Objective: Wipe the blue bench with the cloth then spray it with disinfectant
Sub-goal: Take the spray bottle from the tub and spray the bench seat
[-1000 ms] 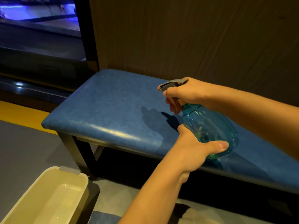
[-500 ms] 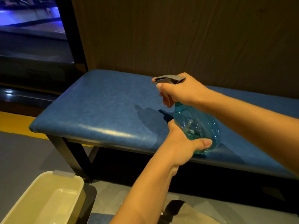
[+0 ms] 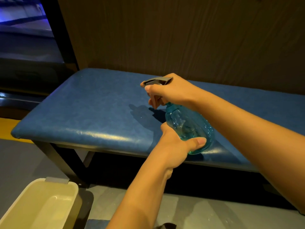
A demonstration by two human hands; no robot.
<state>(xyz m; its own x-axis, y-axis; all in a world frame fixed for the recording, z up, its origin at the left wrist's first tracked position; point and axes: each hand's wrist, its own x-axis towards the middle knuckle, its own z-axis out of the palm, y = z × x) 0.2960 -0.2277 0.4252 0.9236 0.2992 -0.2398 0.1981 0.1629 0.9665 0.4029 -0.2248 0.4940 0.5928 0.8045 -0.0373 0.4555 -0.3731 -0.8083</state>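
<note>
The blue padded bench runs along a dark wood-grain wall. Above its middle I hold a clear teal spray bottle, tilted, with its grey nozzle pointing left. My right hand wraps the grey trigger head, fingers curled on the trigger. My left hand cups the bottle's round body from below, thumb across its side. A scrap of blue fabric, possibly the cloth, shows at the bottom edge.
A cream plastic tub stands on the grey floor at the lower left, in front of the bench's dark leg. A yellow floor strip and a dark window frame lie to the left.
The bottle and both hands have shifted slightly left along the bench; the grip on the bottle is unchanged. The view has drifted a little.
</note>
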